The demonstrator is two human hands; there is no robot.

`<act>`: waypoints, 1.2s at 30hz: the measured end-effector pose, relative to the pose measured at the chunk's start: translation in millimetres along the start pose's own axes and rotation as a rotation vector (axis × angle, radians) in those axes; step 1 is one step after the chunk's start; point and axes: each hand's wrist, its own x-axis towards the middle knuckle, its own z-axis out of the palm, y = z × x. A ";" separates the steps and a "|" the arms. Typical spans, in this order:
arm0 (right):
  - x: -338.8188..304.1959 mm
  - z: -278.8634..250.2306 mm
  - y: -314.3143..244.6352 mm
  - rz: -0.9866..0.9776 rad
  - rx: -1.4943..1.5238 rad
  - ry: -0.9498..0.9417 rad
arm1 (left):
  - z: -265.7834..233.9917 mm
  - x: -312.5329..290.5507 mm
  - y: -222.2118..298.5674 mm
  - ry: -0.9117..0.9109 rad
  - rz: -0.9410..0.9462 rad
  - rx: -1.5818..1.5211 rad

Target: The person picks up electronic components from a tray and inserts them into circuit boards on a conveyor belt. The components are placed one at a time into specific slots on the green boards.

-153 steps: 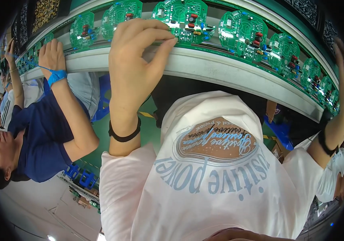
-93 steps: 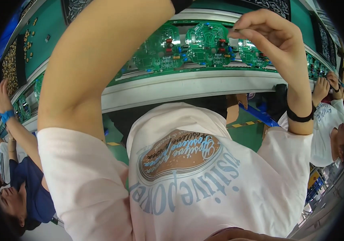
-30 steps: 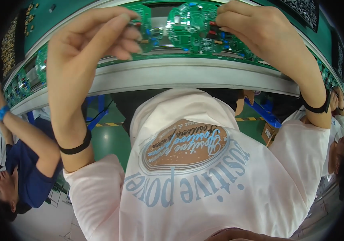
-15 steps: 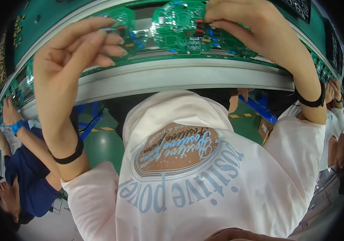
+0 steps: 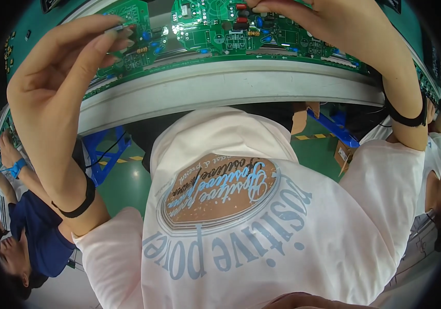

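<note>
My left hand (image 5: 58, 72) is raised over a green circuit board (image 5: 131, 14) at the left, thumb and forefinger pinched on a small grey component (image 5: 117, 28). Its other fingers curl beside the board. My right hand (image 5: 328, 26) reaches across the top edge of the picture, thumb and fingertips together above the middle circuit board (image 5: 197, 38). What those fingertips hold, if anything, is hidden. Red parts (image 5: 241, 20) and a blue disc-shaped part (image 5: 259, 21) stand on that board near them.
A pale metal rail (image 5: 230, 78) runs along the near side of the boards. Small parts lie on the green surface (image 5: 37, 41) at the far left. Co-workers sit at both sides; one in a navy shirt (image 5: 42, 226) is at the left. A cardboard box (image 5: 343, 154) stands below.
The boards and rail sit further left and higher in the picture. My left hand has shifted left along with them, still pinched; my right fingertips have moved slightly left and up.
</note>
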 end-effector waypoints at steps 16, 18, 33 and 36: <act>25.0 -7.8 -43.4 0.541 -0.243 -0.396 | 6.2 19.1 35.6 -0.057 -0.033 0.378; 17.9 -9.9 -47.6 0.523 -0.266 -0.380 | 12.2 27.2 39.4 -0.080 -0.073 0.424; -29.0 -29.1 -92.2 0.273 -0.326 -0.116 | 13.2 41.5 21.4 -0.201 0.130 0.407; -38.5 -22.9 -103.3 0.483 -0.339 -0.067 | 15.1 39.4 25.4 -0.185 0.188 0.401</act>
